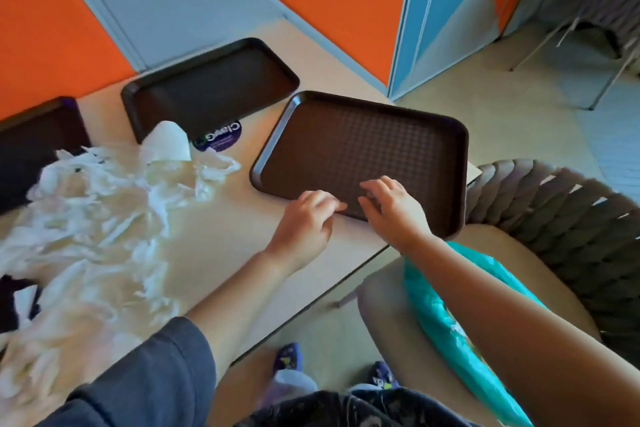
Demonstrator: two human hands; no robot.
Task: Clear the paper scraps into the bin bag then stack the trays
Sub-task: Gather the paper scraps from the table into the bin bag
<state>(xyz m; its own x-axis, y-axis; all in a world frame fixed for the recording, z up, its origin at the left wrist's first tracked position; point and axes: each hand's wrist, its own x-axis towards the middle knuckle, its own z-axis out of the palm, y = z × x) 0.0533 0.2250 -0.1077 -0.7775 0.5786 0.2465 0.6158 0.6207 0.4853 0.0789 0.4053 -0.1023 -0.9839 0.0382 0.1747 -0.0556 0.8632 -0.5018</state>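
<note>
Fingers [330,206] of the left hand [304,222] curl over the near rim of the dark brown textured plastic tray [360,152], seeming to pinch its edge, while those of the right hand [391,206] lie bent with their tips pressed down on the tray's floor just inside the same rim; nothing is held in that hand.

Judged from how things lie, the task looks barely begun or at best half cleared. A large heap of torn white paper scraps [90,218] covers the left part of the pale wooden worktop [221,236], with a curled white paper piece [168,142] at its far edge. The teal plastic bin bag [440,315] lies on the beige chair seat [381,295] beside the worktop, under the right forearm; whitish bits show in it, though how much it holds cannot be told. No trays are stacked: a second dark tray [207,87] sits apart farther back, and a third dark tray [31,146] lies at the far left, half out of view.

This near tray sits empty at the worktop's right corner, its right end overhanging the edge. Its long axis runs from upper left to lower right, skewed against the worktop's edge.
</note>
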